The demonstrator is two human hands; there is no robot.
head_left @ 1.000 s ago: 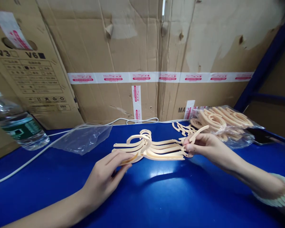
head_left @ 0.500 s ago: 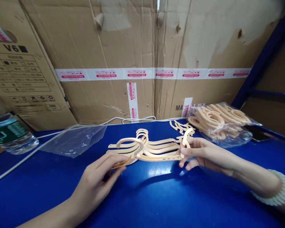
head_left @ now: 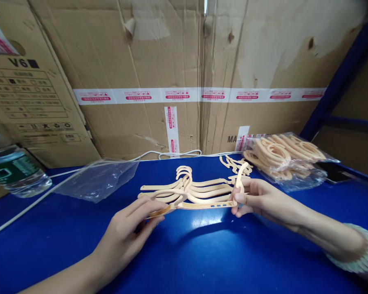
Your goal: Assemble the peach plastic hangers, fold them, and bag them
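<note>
A beige plastic clothes hanger is held level above the blue table, its slotted arm facing me. My left hand pinches the hanger's left arm between thumb and fingers. At the right end, my right hand is closed on a small curved beige hook piece, which stands up against the tip of the hanger; whether the two are joined I cannot tell. Just behind lie several similar hangers in a row, hooks pointing away. More small hook pieces are heaped behind my right hand.
Clear bags of beige hanger parts lie at the back right, beside a dark phone-like object. At left are an empty plastic bag, a water bottle and a white cable. Cardboard boxes wall off the back.
The held hanger has tipped, its hook dropping lower and away from me, so the slots in its arm show more. Both hands keep their hold in nearly the same place.
</note>
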